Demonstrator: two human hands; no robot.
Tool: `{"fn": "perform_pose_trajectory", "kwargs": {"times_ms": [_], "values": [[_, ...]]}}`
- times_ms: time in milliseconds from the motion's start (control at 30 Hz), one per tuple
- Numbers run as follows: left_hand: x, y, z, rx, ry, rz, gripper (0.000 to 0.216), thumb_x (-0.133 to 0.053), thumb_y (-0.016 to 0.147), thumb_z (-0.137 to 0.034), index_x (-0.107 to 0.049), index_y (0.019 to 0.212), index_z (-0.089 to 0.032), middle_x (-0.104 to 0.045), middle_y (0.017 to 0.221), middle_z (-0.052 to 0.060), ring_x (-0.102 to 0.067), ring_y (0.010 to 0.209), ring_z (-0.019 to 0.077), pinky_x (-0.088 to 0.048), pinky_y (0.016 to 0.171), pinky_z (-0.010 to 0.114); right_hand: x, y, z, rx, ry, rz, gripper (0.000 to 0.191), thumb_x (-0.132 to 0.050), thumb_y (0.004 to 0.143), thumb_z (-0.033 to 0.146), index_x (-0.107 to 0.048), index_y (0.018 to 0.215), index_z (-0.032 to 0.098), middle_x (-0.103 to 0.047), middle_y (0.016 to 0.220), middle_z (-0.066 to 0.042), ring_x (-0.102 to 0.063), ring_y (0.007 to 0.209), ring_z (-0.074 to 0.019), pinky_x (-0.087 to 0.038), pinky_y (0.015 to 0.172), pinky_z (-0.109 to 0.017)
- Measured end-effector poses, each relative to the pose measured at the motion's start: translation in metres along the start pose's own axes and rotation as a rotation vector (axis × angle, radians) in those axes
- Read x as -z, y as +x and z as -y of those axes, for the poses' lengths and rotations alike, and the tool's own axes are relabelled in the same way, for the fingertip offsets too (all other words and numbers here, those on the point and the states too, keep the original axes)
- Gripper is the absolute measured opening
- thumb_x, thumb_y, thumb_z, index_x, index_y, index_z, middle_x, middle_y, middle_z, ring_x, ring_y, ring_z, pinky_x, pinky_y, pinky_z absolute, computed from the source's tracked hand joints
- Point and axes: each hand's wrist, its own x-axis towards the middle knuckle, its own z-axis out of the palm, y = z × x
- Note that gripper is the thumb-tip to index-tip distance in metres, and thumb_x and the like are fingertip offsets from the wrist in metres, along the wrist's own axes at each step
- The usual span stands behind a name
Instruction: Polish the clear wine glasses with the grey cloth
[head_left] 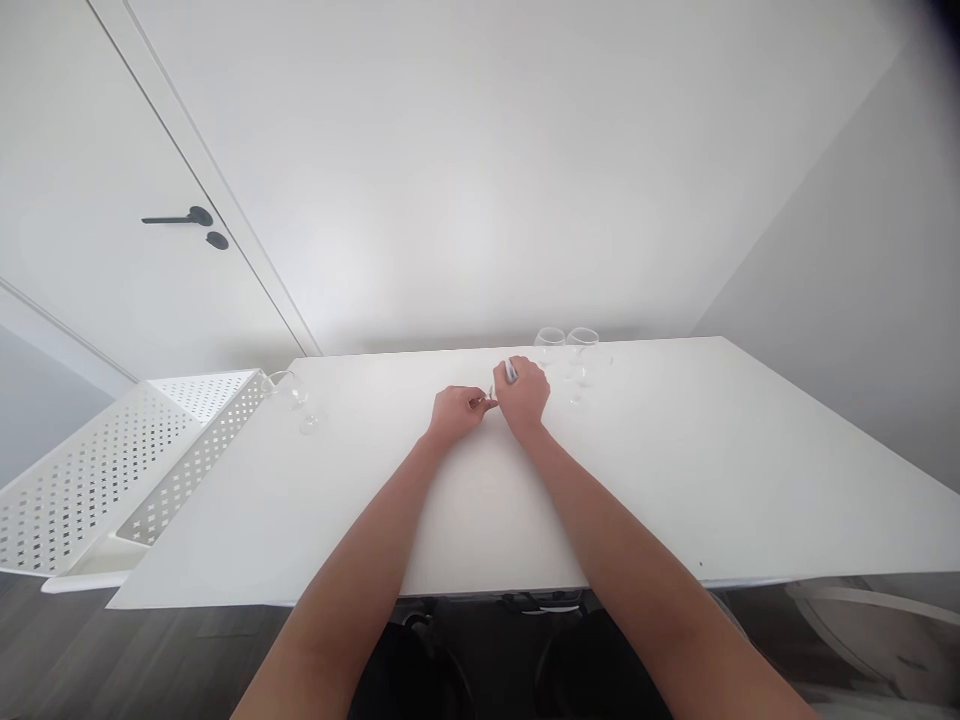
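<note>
Both my hands meet over the middle of the white table (675,470). My right hand (522,392) is closed round a thin pen-like thing (511,372), whose pale end sticks up above the fingers. My left hand (455,409) pinches its fingertips together right next to the right hand; what it holds is too small to name. Two clear stemmed glasses (550,342) (583,345) stand just behind my right hand near the table's far edge. A third stemmed glass (291,392) stands at the table's left edge.
A white perforated rack (112,460) stands beside the table on the left. Behind it is a white door with a black handle (184,218). White walls close in behind and to the right. A pale chair (877,630) shows at lower right.
</note>
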Motion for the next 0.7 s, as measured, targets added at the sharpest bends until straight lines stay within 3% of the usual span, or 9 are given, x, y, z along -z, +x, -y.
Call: {"fn": "perform_pose_trajectory", "kwargs": {"times_ms": [133,300,433,600,700], "values": [[0.001,0.0,0.002,0.033,-0.133,-0.053,0.034,-0.069,0.083,-0.042,-0.064,0.058,-0.02,-0.037,0.053,-0.004,-0.032,0.053,0.0112,-0.026,0.06,0.028,0.009,0.004,0.001,-0.288,0.455,0.051,0.027,-0.05,0.092,0.039,-0.064,0.075,0.023,-0.058,0.063,0.002,-0.048,0.058,-0.0148,-0.04,0.06,-0.028],[0.003,0.001,0.002,0.12,-0.43,-0.031,0.032,-0.075,0.08,-0.049,-0.073,0.069,-0.018,-0.052,0.055,-0.001,-0.042,0.053,0.0114,-0.033,0.055,0.028,0.007,0.011,-0.001,-0.535,0.981,0.057,0.016,-0.062,0.083,0.036,-0.067,0.077,0.022,-0.065,0.077,0.001,-0.057,0.071,-0.0147,-0.046,0.064,-0.027],[0.003,0.004,0.003,0.123,-0.627,-0.02,0.041,-0.073,0.083,-0.056,-0.074,0.073,-0.017,-0.058,0.057,0.001,-0.052,0.056,0.0131,-0.042,0.056,0.027,-0.004,0.005,0.006,-0.682,1.328,0.304,0.014,-0.063,0.082,0.034,-0.059,0.074,0.023,-0.059,0.068,0.002,-0.053,0.061,-0.0149,-0.046,0.057,-0.029],[0.003,0.01,0.011,0.201,-0.776,-0.167,0.046,-0.072,0.084,-0.059,-0.069,0.068,-0.016,-0.055,0.055,0.0,-0.051,0.053,0.0113,-0.046,0.057,0.027,-0.009,-0.008,0.017,-0.604,1.38,0.541,0.018,-0.064,0.088,0.039,-0.06,0.081,0.022,-0.063,0.073,-0.002,-0.057,0.067,-0.0177,-0.05,0.061,-0.032],[0.003,0.011,0.013,0.263,-0.804,-0.213,0.049,-0.07,0.085,-0.06,-0.064,0.064,-0.016,-0.053,0.057,0.0,-0.051,0.055,0.0108,-0.047,0.057,0.026,-0.009,-0.013,0.019,-0.553,1.237,0.55,0.019,-0.069,0.086,0.037,-0.064,0.094,0.021,-0.066,0.082,-0.002,-0.06,0.074,-0.0173,-0.05,0.066,-0.03]]}}
